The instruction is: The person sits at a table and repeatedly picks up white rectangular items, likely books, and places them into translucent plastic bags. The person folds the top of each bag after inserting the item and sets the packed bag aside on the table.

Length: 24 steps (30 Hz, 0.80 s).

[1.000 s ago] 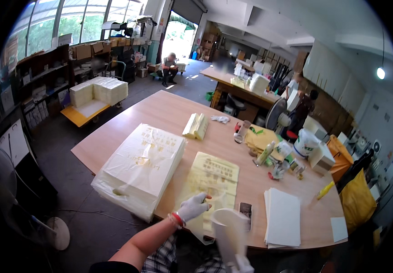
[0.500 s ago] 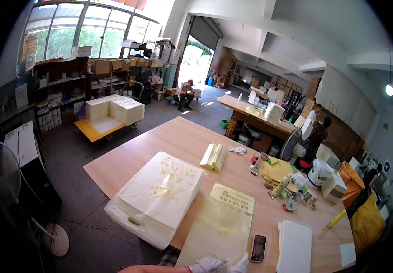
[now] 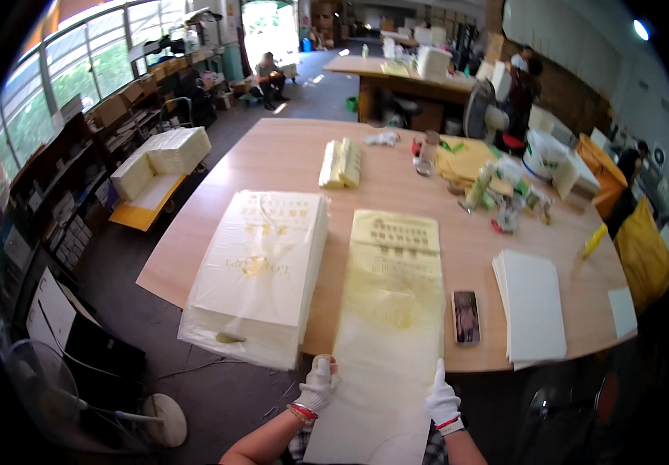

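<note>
A long pale-yellow translucent plastic bag with printing at its far end lies flat, its near part hanging past the table's front edge toward me. My left hand, in a white glove with bare fingertips, is closed on the bag's left edge. At its right edge my right hand, also gloved, grips the side, one finger or thumb pointing forward; the other fingers are mostly hidden. Left of the bag sits a thick stack of similar printed bags in clear plastic, overhanging the table corner.
A phone and a stack of white sheets lie to the right on the wooden table. A folded yellowish bundle is farther back. Bottles, tape and a white bucket crowd the right side. A loaded trolley stands left.
My view has tilted lower, so more of the bag and my arms show. My hands, close together at the bag's near right before, are now apart, one at each side edge.
</note>
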Tool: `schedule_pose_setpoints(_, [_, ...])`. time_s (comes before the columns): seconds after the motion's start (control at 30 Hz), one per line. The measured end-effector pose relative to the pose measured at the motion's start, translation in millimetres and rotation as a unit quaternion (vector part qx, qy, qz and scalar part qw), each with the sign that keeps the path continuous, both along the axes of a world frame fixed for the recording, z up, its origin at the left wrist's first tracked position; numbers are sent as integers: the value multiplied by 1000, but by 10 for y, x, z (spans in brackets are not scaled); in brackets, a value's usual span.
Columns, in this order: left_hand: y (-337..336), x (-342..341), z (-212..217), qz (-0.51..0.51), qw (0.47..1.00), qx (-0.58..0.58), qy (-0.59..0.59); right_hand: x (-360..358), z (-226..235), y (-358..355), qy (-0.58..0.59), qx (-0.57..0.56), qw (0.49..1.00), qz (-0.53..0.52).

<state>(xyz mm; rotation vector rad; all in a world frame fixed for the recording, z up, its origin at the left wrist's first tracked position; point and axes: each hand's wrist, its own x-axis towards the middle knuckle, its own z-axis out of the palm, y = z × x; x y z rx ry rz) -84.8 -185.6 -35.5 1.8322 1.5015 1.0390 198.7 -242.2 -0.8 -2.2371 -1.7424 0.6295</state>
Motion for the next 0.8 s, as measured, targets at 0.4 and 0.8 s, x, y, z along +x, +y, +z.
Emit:
schedule_pose_setpoints(0.4, [-1946,-864,-443,-220,956,-97,168,-295,-127,-1636,105,142,980,89])
schedule_pose_setpoints(0.8, [-1286,-197,666,-135,985,31,-102,173,192,-1676,331,33,943,-12])
